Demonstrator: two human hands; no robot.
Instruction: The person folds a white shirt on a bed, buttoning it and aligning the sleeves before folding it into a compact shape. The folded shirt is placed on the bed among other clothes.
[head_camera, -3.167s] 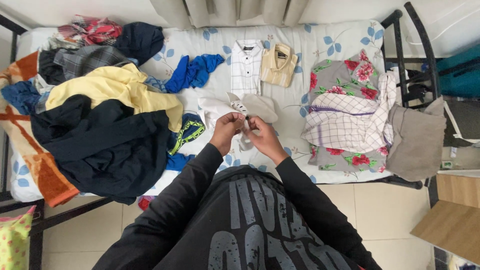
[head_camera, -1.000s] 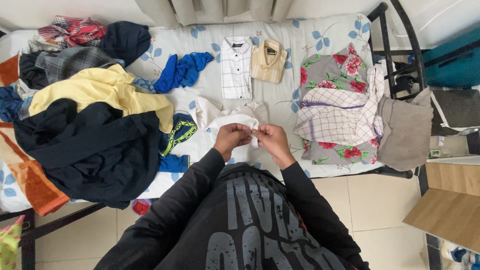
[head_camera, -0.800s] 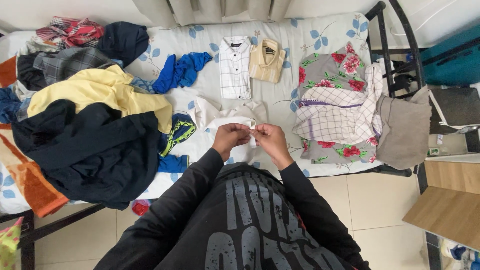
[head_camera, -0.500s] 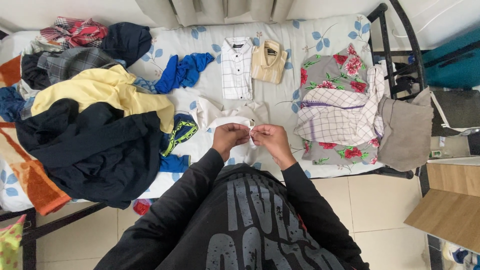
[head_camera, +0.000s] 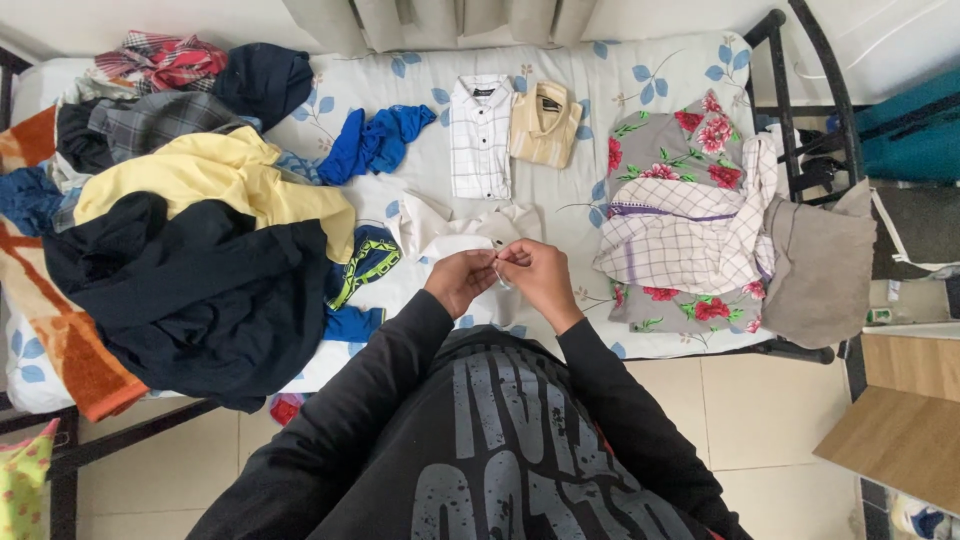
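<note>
my left hand (head_camera: 459, 281) and my right hand (head_camera: 538, 276) are close together, fingertips almost touching. both pinch the edge of a white shirt (head_camera: 452, 232) that lies crumpled on the bed (head_camera: 560, 195) right in front of me. at 12 o'clock from my hands lie two folded shirts side by side, a white checked shirt (head_camera: 479, 137) and a tan shirt (head_camera: 545, 124). a blue cloth (head_camera: 378, 140) is at 11 o'clock. a big heap with a yellow top (head_camera: 210, 180) and a dark jacket (head_camera: 190, 290) is at 9 o'clock. a flowery sheet (head_camera: 680, 150) is at 3 o'clock.
</note>
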